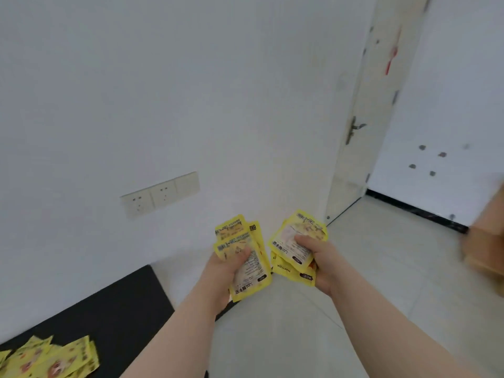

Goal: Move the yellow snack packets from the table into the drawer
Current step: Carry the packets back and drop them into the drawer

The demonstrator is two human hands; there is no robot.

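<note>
The left hand grips a fanned bundle of yellow snack packets, thumb curled over the top. The right hand grips a second bundle the same way. Both are held over the floor, beside the black table, where loose packets lie. Maintain firm thumb pressure and hold the bundles level in transit, since slick packets probably slide apart; the drawer cannot be identified, though a blurred brown object at right may be it.

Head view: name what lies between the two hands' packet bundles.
Nothing: the head view shows a narrow bare gap between the left bundle held by the left hand and the right bundle in the right hand, only pale floor behind.
</note>
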